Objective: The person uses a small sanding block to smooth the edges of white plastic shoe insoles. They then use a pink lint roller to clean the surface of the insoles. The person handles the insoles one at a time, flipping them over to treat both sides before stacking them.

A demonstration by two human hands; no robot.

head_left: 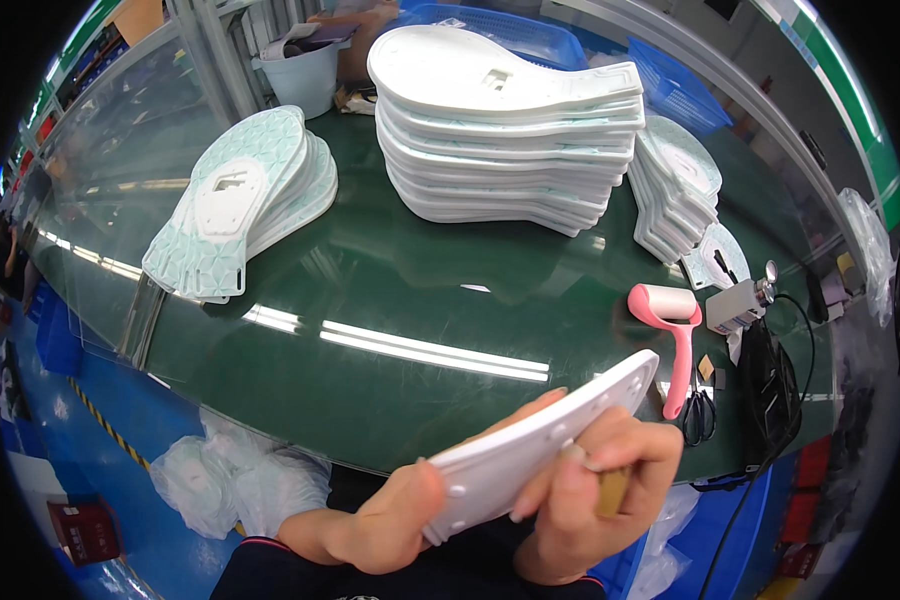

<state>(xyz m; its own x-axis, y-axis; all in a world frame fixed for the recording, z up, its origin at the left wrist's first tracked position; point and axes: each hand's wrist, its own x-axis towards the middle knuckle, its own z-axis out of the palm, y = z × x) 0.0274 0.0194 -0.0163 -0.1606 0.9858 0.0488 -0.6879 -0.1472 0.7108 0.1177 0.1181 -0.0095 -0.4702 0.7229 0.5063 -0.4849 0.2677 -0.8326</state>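
I hold a flat white plastic panel (540, 440) tilted on edge close to my body, over the near edge of the dark green table (370, 330). My left hand (390, 520) grips its lower end, thumb on the face with small round studs. My right hand (595, 480) is closed around its middle and also holds a small tan tool (613, 490), mostly hidden by the fingers. A tall stack of similar white panels (505, 130) stands at the back centre. A fanned pile with a pale green patterned side up (240, 200) lies at the back left.
A smaller leaning pile of panels (675, 185) sits at the right. A pink lint roller (675, 335), black scissors (698, 415), a small grey device with a cable (740, 300) lie near the right edge. Blue crates (530, 35) and a pale bucket (305, 75) stand behind. Plastic bags (235, 480) lie on the blue floor.
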